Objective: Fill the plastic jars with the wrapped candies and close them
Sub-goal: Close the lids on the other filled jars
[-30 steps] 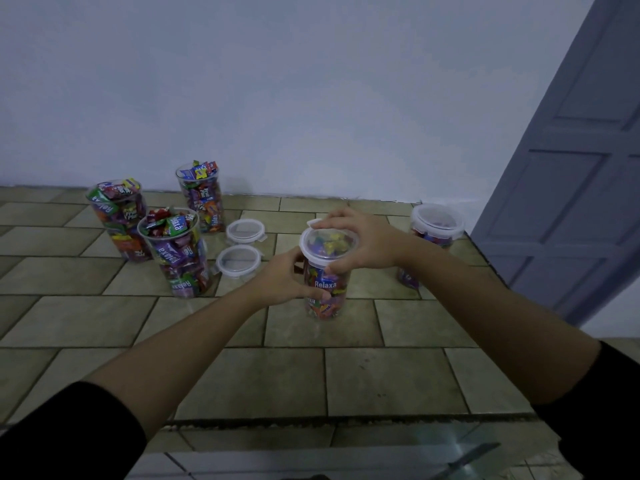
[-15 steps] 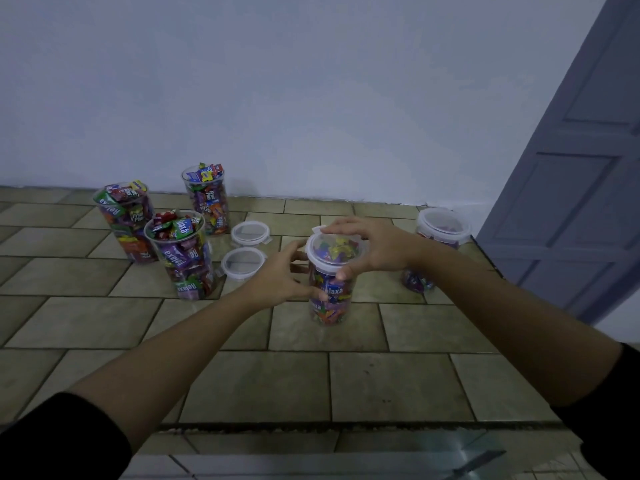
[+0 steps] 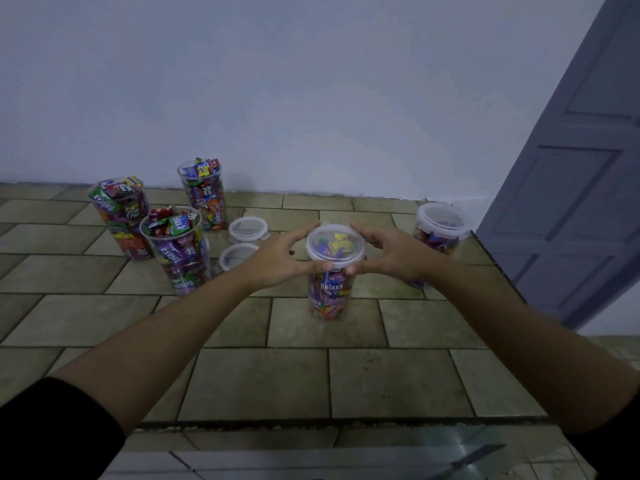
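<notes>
A clear plastic jar (image 3: 330,296) full of wrapped candies stands on the tiled counter, with a clear lid (image 3: 335,242) on its top. My left hand (image 3: 280,252) grips the lid's left side, fingers at the far rim and thumb at the near rim. My right hand (image 3: 386,252) grips the right side the same way. Three open jars heaped with candies stand at the left: one in front (image 3: 178,251), one behind at the far left (image 3: 121,216) and one near the wall (image 3: 204,194). Two loose lids (image 3: 248,229) (image 3: 235,257) lie between them and my left hand.
A lidded jar of candies (image 3: 440,233) stands at the counter's right end behind my right wrist. A blue-grey door (image 3: 571,188) rises at the right. The white wall runs along the counter's back. The counter's front edge (image 3: 311,422) crosses below my forearms.
My right hand slid from on top of the lid to its right side. My left hand rose from the jar's body to the lid's left rim. The jar stayed put.
</notes>
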